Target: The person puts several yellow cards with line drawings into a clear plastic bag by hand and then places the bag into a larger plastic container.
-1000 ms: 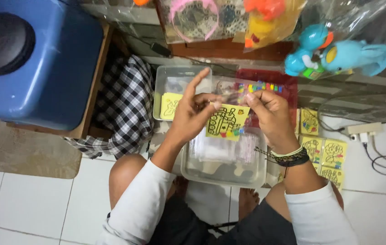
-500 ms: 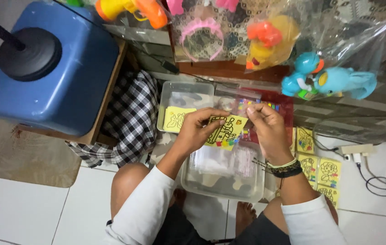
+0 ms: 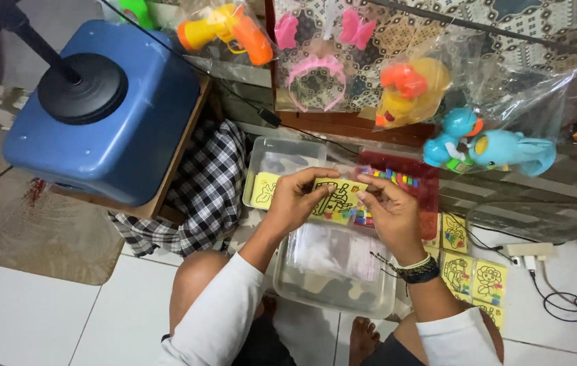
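My left hand (image 3: 296, 198) and my right hand (image 3: 388, 211) both grip a small yellow card with a black line drawing (image 3: 334, 200), held flat above a clear plastic tub (image 3: 295, 285). The left hand pinches its left edge, the right hand its right edge. The tub holds clear plastic packets. Behind it stands another clear tray (image 3: 261, 157) with a yellow card (image 3: 263, 190) in it. A red tray with small coloured vials (image 3: 426, 184) lies just beyond my right hand.
A blue container with a black round lid (image 3: 109, 146) stands on a wooden stand at the left, a checked cloth (image 3: 203, 193) beside it. Bagged plastic toys (image 3: 485, 146) hang at the back. More yellow cards (image 3: 475, 274) and a power strip with cable (image 3: 532, 254) lie at the right.
The view has tilted so hands and tubs sit lower in the picture. My left fingers, spread at first, have closed onto the card, which is now held flatter between both hands.
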